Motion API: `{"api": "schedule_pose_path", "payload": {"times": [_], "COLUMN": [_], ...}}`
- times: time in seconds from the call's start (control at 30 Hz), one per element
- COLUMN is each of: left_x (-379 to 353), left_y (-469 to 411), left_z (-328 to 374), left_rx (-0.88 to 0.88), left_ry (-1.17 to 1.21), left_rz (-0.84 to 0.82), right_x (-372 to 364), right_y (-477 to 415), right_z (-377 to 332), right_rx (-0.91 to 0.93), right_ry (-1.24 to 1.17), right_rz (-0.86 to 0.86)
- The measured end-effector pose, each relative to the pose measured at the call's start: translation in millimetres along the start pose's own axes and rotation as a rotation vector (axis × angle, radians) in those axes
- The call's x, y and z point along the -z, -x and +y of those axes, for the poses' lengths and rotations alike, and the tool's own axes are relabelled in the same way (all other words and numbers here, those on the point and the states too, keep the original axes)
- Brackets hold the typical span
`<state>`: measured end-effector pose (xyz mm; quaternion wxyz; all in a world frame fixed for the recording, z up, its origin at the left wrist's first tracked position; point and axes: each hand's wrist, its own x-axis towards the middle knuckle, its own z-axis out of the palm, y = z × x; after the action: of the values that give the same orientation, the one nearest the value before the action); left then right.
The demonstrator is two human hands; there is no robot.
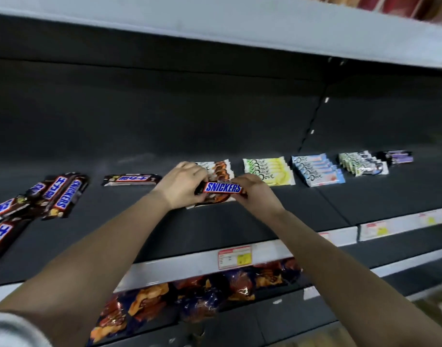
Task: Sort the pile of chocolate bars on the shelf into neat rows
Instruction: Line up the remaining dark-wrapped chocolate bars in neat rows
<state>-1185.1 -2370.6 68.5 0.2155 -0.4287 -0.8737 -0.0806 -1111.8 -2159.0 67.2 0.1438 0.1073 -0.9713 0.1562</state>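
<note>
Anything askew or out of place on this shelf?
Yes. The Snickers pile at far left lies crisscrossed at mixed angles, unlike the neat Dove rows at right. A Snickers bar, held by left hand and right hand, is over the orange Dove stack.

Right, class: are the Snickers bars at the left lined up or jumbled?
Jumbled. The Snickers bars lie at different angles and overlap one another, unlike the neat Dove rows to the right.

Both ends of the Snickers bar (223, 188) are covered by the left hand (182, 182) and right hand (255, 190). The orange Dove bars (221, 169) behind are half hidden. The pile of Snickers bars (39, 196) runs off the left edge. Print on the price label (234, 256) is too blurred to read.
</note>
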Motion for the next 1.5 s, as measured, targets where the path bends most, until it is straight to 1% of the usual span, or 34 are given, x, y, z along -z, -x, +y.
{"api": "schedule_pose_path", "payload": {"times": [0.13,0.23,0.33,0.43,0.53,0.67,0.87,1.1,1.23,1.37,1.5], "left_x": [-26.3,-49.3,-70.6,-83.9,-93.2,-107.0,-129.2,-153.2,-175.1,-195.3,-210.8], "left_y": [-44.5,-75.3,-102.7,-129.6,-150.9,-171.6,-209.4,-270.4,-311.2,-352.2,-384.9], "left_z": [53.0,94.1,134.3,167.1,194.1,226.2,263.2,301.3,326.5,347.1,363.0], "left_rx": [-0.098,-0.142,-0.127,-0.076,-0.052,-0.018,0.032,-0.001,-0.014,0.002,-0.03], "left_ry": [0.058,0.104,0.198,0.298,0.329,0.381,0.428,0.447,0.499,0.542,0.539], "left_rz": [-0.037,-0.128,-0.212,-0.225,-0.229,-0.17,-0.133,-0.185,-0.207,-0.209,-0.215], "right_x": [23.5,39.6,52.2,63.9,75.4,88.3,99.9,120.6,134.1,149.0,157.2], "right_y": [38.5,66.3,87.7,103.2,113.7,124.7,139.4,147.7,147.4,142.1,140.6], "right_z": [56.1,93.6,128.8,161.6,191.0,226.1,270.6,324.1,364.9,406.0,439.7], "right_rx": [-0.139,-0.221,-0.336,-0.426,-0.456,-0.474,-0.538,-0.644,-0.711,-0.767,-0.805], "right_ry": [0.023,0.044,0.052,0.042,0.055,0.065,0.044,0.054,0.08,0.079,0.071], "right_rz": [-0.003,-0.06,-0.086,-0.052,-0.039,-0.013,0.063,0.146,0.174,0.193,0.233]}}
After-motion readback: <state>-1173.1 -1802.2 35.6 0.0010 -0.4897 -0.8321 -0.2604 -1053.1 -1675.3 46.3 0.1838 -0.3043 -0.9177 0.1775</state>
